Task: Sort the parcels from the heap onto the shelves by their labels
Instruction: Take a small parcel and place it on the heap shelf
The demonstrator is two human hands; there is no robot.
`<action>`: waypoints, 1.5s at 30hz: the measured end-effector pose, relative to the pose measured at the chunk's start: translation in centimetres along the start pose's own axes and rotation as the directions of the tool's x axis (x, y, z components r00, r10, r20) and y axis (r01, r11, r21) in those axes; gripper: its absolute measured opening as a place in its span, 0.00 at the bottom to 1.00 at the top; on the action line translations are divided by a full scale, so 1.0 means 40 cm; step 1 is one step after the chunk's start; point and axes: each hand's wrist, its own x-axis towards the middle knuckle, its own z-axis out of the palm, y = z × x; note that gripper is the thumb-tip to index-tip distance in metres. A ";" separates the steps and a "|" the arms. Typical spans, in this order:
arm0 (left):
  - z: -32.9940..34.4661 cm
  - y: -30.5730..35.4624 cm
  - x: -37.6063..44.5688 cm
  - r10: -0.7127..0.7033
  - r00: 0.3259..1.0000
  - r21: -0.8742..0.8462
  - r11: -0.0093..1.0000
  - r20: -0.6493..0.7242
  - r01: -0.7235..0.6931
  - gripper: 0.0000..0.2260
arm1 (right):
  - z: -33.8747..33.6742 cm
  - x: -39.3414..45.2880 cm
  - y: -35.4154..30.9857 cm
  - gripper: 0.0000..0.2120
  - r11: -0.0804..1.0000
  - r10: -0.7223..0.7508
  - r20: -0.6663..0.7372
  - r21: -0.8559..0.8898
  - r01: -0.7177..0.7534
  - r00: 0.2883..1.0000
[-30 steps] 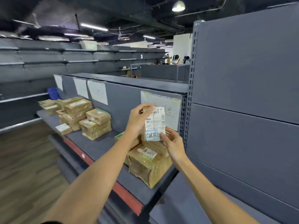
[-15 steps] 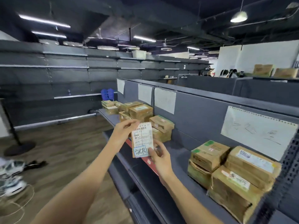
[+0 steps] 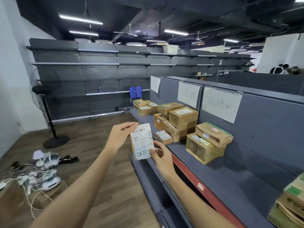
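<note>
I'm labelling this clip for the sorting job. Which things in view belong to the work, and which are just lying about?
Part of the job:
- small parcel, held by left hand and right hand
- stacked parcels on the grey shelf
- handwritten paper signs

Lying about:
- tangle of cables and white devices on the floor
- standing fan
- blue stools

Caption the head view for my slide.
Both hands, left and right, hold a labelled parcel beside the shelf.
</note>
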 end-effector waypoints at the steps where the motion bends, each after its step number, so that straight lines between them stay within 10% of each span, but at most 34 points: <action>1: -0.002 -0.024 0.044 0.003 1.000 0.002 1.000 -0.007 -0.003 0.09 | 0.010 0.049 0.018 0.14 1.000 0.004 -0.004 0.009 -0.004 1.000; 24: 0.017 -0.547 1.013 -0.134 0.956 -0.104 0.981 0.262 0.166 0.06 | 0.188 0.938 0.386 0.08 0.986 0.161 -0.349 0.015 -0.166 0.923; 45: 0.406 -0.674 1.240 -0.183 0.666 -0.131 0.910 0.723 0.392 0.08 | -0.026 1.003 0.495 0.03 0.970 0.149 -0.748 -0.017 -0.242 0.647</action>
